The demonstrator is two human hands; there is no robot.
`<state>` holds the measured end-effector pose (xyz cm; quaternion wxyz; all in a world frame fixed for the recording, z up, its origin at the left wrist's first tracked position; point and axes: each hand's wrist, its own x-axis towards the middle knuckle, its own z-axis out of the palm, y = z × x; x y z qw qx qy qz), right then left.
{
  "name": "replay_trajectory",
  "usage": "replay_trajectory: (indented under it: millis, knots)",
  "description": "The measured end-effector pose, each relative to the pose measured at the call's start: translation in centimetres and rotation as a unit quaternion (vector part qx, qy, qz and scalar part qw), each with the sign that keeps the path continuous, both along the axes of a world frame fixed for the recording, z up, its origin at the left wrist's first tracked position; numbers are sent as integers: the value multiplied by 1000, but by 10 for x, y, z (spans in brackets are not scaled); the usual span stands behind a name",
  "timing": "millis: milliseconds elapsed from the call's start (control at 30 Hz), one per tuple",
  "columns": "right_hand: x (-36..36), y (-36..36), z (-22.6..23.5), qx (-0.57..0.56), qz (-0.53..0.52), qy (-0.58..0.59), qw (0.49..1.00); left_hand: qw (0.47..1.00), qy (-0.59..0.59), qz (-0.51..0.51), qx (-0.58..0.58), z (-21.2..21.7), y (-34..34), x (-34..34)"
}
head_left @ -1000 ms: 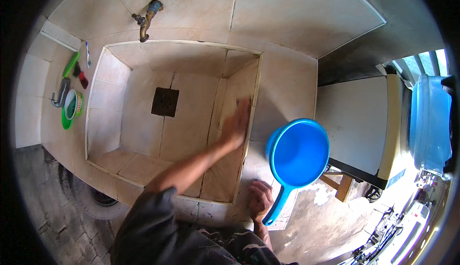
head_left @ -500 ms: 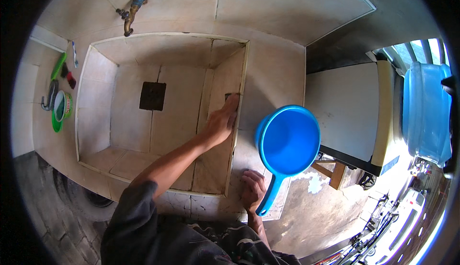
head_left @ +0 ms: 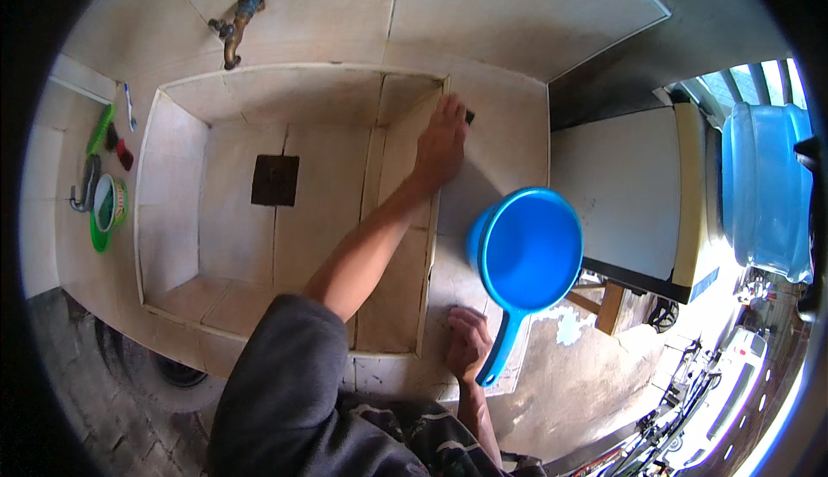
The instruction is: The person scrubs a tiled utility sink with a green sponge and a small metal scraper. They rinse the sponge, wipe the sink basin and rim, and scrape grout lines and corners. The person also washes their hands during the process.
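Observation:
My left hand [head_left: 441, 151] reaches across a tiled sink [head_left: 293, 65] to its right rim near the far corner. Its fingers press a small dark pad [head_left: 470, 117], mostly hidden under them, against the tile. My right hand [head_left: 468, 342] leans on the tiled ledge at the front right, fingers loosely bent and nothing visible in them. Beside it is the handle of a blue plastic dipper [head_left: 535, 248], which sits upright on the ledge right of the sink. A dark square drain cover [head_left: 275, 180] lies in the sink floor.
A brass tap [head_left: 233, 33] juts from the wall above. Along the left ledge are a green-handled brush [head_left: 101, 129], a red brush [head_left: 124, 154], a toothbrush [head_left: 130, 107], a grey pipe piece [head_left: 84, 185] and a tub [head_left: 105, 203]. A white-topped cabinet [head_left: 621, 201] and blue container [head_left: 766, 192] stand right.
My left hand has moved with the dark pad from the sink's inner right wall, up and away, onto the rim. My right hand stays on the ledge. The view has shifted slightly.

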<state>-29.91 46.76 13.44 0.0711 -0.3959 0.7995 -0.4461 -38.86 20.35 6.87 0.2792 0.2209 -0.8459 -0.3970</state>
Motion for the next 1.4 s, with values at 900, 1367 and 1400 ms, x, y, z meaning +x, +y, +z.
replay_trajectory:
  millis: [900, 1367, 1400]
  knots:
    - [-1, -8, 4, 21, -10, 73, 997, 999, -42, -6, -17, 12, 0, 14]
    - [1, -8, 4, 28, -16, 17, 999, 986, 108, -39, -117, 11, -50, -40]
    - [1, -8, 4, 18, -14, 16, 1000, 990, 100, -45, -87, 13, -41, -32]
